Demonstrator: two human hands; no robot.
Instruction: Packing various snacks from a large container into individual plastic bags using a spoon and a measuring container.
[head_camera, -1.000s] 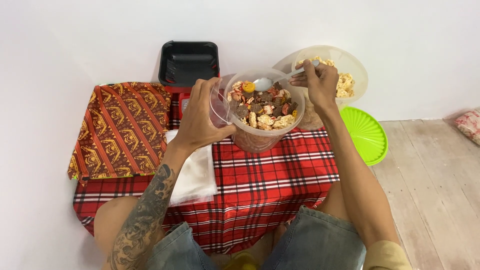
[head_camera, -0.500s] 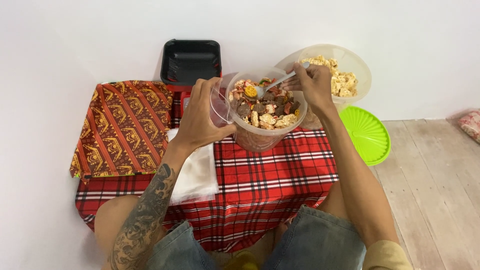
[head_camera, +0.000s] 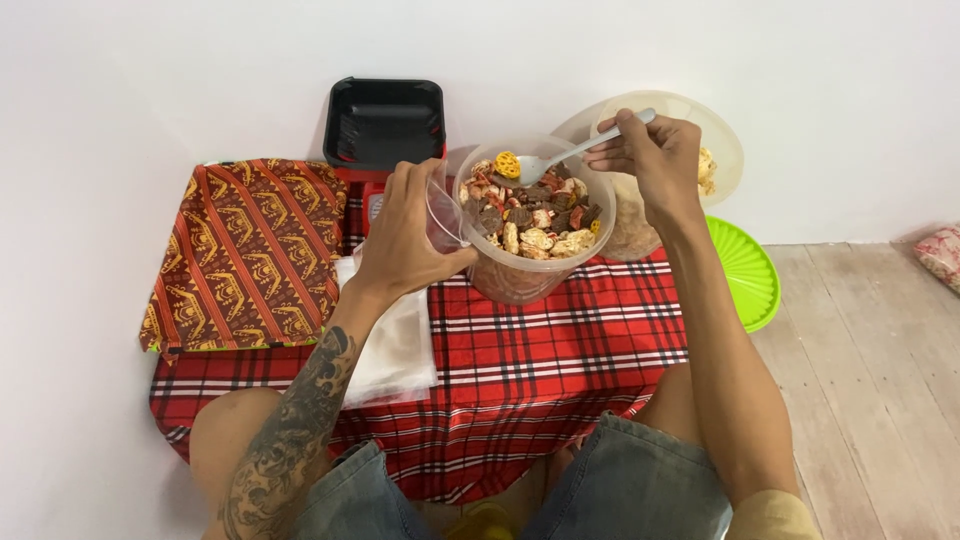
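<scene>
1. Left hand (head_camera: 405, 235), centre of frame: fingers wrapped around a small clear plastic cup (head_camera: 443, 213), tilted with its mouth turned toward the tub. The cup sits against the tub's left rim, apparently so that spooned pieces have little gap to cross.
2. Right hand (head_camera: 655, 155), upper right of centre: pinches the handle end of a grey plastic spoon (head_camera: 560, 160). The bowl of the spoon rests on the snack pile at the tub's far left, close to the cup.
3. Clear round tub (head_camera: 535, 225), centre: stands upright on the red plaid cloth (head_camera: 540, 350), heaped with mixed snacks (head_camera: 530, 215) in brown, tan, red and yellow. One yellow wheel-shaped piece sits beside the spoon bowl.
4. Behind the tub, upper right: a second clear container (head_camera: 715, 150) holding pale chips, partly hidden by the right hand.
5. Green lid (head_camera: 745, 270), right of the cloth, lies on the floor, out of the way.
6. Black tray (head_camera: 385, 125), upper centre, stands empty against the wall.
7. Patterned red-and-gold cloth (head_camera: 245, 250), left; clear plastic bags (head_camera: 395, 340) lie under the left forearm, within reach.
</scene>
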